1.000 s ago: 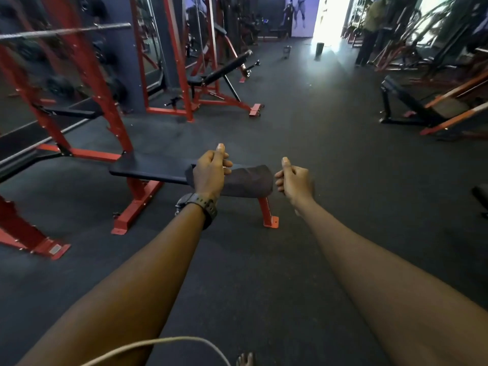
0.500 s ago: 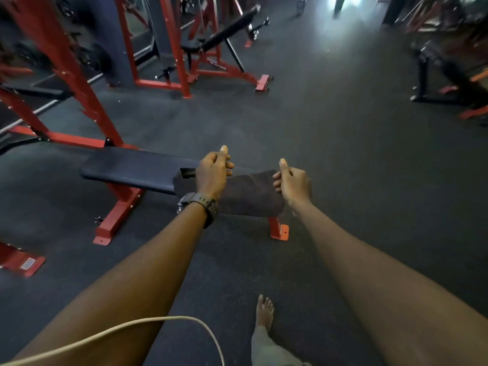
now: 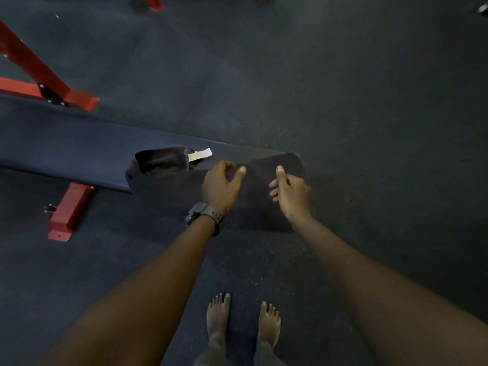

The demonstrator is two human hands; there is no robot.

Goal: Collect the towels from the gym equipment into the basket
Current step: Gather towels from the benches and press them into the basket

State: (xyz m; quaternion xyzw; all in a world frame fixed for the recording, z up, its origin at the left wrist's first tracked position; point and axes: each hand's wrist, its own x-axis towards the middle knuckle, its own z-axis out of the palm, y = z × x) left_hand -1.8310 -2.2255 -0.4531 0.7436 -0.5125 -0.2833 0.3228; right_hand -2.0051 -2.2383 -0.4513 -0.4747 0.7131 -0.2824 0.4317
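Note:
A dark towel (image 3: 171, 191) lies draped over the near end of a black bench pad (image 3: 66, 149). One corner is folded back and shows a white label (image 3: 201, 154). My left hand (image 3: 221, 187), with a watch on its wrist, hovers over the towel's middle with thumb and fingers curved apart. My right hand (image 3: 291, 192) is over the towel's right end, fingers curled in, thumb sticking out. Neither hand clearly grips the cloth. No basket is in view.
The bench stands on red steel legs (image 3: 70, 212), and a red rack upright (image 3: 34, 64) slants at the upper left. Dark rubber floor (image 3: 369, 128) spreads to the right and behind. My bare feet (image 3: 243, 320) stand just in front of the bench.
The view has tilted down and come closer to the bench. My left hand has gone from a fist to a curved, spread shape over the towel. The towel's label has come into sight.

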